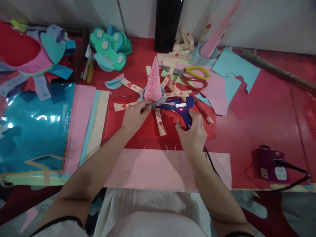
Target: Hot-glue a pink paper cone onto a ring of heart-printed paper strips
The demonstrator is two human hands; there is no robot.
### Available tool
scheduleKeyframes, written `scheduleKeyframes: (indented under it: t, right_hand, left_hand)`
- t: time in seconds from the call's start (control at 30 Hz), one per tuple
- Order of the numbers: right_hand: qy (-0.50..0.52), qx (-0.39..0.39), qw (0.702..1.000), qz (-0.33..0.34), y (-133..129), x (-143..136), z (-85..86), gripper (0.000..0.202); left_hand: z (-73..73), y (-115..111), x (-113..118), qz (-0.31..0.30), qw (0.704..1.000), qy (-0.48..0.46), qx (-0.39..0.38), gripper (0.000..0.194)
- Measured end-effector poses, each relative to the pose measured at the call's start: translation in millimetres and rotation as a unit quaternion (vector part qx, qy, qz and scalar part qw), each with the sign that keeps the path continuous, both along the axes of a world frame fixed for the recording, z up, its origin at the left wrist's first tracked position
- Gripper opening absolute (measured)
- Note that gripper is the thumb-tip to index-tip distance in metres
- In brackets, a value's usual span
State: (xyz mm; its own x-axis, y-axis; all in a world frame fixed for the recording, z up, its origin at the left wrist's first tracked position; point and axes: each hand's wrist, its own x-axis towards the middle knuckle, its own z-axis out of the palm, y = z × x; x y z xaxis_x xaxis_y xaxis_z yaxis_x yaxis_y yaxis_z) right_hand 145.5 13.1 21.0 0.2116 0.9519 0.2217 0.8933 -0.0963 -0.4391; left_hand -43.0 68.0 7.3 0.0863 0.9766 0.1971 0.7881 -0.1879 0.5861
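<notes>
A pink paper cone (153,84) with red writing stands upright in a small decorated blue ring, and cream paper strips (160,122) with red hearts and letters spread out around it. At the ring's front edge, my left hand (136,114) pinches the craft; its fingertips partly hide what they grip. My right hand (194,133) is wrapped round the handle of a blue hot glue gun (184,108) whose red light is on. The gun's nozzle points left, close to the ring and my left fingertips. Whether it touches the ring I cannot tell.
Scissors (195,72) with yellow and red handles lie behind the glue gun, among blue and pink paper scraps (230,74). A second pink cone (219,31) stands at the back. Green foam shapes (111,49) are back left. A purple power box (273,164) sits right.
</notes>
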Motion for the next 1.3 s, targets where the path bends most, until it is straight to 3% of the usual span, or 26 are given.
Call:
scheduleKeyframes:
  t: [1.3]
  right_hand:
    - [0.002,-0.006,1.000,-0.016,-0.9,-0.3,3.0,0.037]
  left_hand:
    - [2.1,-1.6,0.7,0.000,1.000,0.008,-0.020,0.018]
